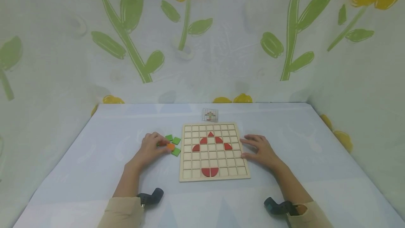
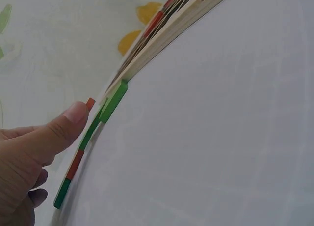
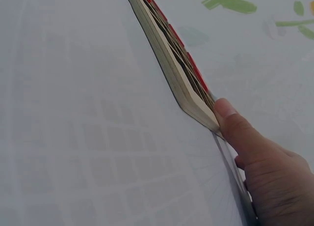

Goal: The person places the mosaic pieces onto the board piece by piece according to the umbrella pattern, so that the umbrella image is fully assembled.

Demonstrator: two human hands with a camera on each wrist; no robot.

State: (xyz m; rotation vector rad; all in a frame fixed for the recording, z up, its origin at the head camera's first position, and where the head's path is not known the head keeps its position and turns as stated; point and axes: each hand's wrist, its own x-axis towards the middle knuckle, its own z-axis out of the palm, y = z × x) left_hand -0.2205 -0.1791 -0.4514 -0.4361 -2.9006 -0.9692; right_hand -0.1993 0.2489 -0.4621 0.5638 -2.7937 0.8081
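Note:
Between the thumb and fingers of my left hand [image 1: 152, 147] is a small orange piece [image 1: 171, 146]; in the left wrist view the thumb presses on the orange piece [image 2: 90, 104]. Close around it lie several green tiles [image 1: 176, 140], left of a wooden grid board [image 1: 214, 178]. Red pieces sit in the board's cells: a triangle [image 1: 210, 134] at the top, quarter-rounds below it on both sides, and a pair [image 1: 210, 172] in the bottom row. My right hand [image 1: 260, 151] touches the board's right edge, fingers spread and nearly straight, holding nothing.
Behind the board lies a small pattern card [image 1: 210, 115] with a gridded picture. The white table [image 1: 316, 143] ends at a flower-printed cloth wall [image 1: 234, 62]. In the left wrist view, another orange-red piece [image 2: 74, 164] lies among the green ones.

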